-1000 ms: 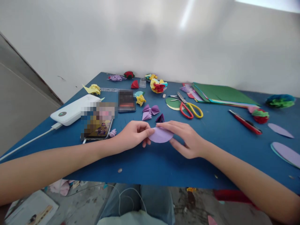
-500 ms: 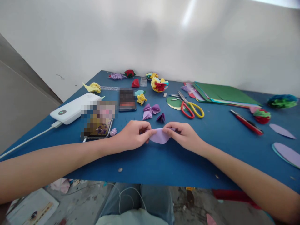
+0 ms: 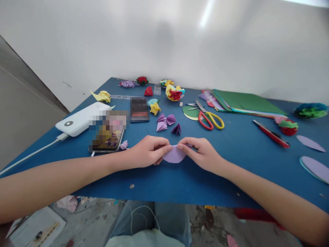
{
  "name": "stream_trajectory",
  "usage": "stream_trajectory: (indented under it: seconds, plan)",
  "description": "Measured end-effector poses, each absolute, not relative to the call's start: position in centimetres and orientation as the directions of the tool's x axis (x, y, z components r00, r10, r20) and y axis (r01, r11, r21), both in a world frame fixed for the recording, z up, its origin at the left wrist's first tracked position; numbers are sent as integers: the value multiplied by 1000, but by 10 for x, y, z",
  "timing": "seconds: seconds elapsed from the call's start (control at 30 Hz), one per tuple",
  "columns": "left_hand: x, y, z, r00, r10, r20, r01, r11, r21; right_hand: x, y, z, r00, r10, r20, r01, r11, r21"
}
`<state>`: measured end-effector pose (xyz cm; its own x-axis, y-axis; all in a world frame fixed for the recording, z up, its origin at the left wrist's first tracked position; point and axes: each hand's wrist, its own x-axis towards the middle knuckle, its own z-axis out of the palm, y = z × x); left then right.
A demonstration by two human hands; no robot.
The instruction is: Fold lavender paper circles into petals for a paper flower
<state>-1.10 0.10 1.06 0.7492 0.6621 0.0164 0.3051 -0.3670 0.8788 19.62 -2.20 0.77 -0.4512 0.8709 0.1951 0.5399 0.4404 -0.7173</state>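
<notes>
A folded lilac paper piece point(image 3: 174, 155) lies on the blue table point(image 3: 180, 178) between both my hands. My left hand point(image 3: 147, 151) pinches its left edge with closed fingers. My right hand point(image 3: 202, 151) pinches its right upper edge, fingers curled. Just beyond them sit three small folded purple paper pieces point(image 3: 167, 123).
A phone point(image 3: 106, 137) and a white power bank point(image 3: 81, 119) with cable lie at left. Red-and-yellow scissors point(image 3: 209, 118), a green paper circle point(image 3: 190, 112), coloured sheets point(image 3: 241, 102), a red cutter point(image 3: 271, 133), paper flowers point(image 3: 174, 93) and lilac cut-outs point(image 3: 315, 166) lie further back and right.
The lilac half-circle has been folded smaller. Both hands have drawn closer together over it, and my right hand went from flat fingers to a pinch.
</notes>
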Motion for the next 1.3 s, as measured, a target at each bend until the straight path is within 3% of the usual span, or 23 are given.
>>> stream_trajectory:
  seconds: [0.27, 0.57, 0.8, 1.07, 1.17, 1.23, 1.3]
  plan:
    - [-9, -8, 14, 740, 668, 83, 366, -503, 783, 192, -29, 11, -484, 844, 231, 510, 486, -710]
    - [-13, -4, 13, 826, 537, 168, 313, -686, 657, 195, -26, 12, -503, 850, 154, 506, 435, -745]
    - [-11, -1, 4, 661, 737, 144, 453, -544, 707, 202, -14, 6, -529, 845, 85, 415, 344, -842]
    - [-12, -1, 8, 671, 742, -13, 344, -295, 892, 205, -18, 6, -532, 845, 49, 372, 286, -883]
    - [-12, 0, 9, 630, 777, 2, 250, -205, 947, 211, -15, 5, -548, 805, 229, 438, 509, -741]
    - [-12, 1, 10, 605, 796, 24, 184, -170, 968, 216, -11, 4, -606, 702, 375, 499, 702, -509]
    - [-13, 2, 10, 604, 796, 27, 143, -142, 980, 219, -9, 4, -657, 606, 448, 530, 794, -297]
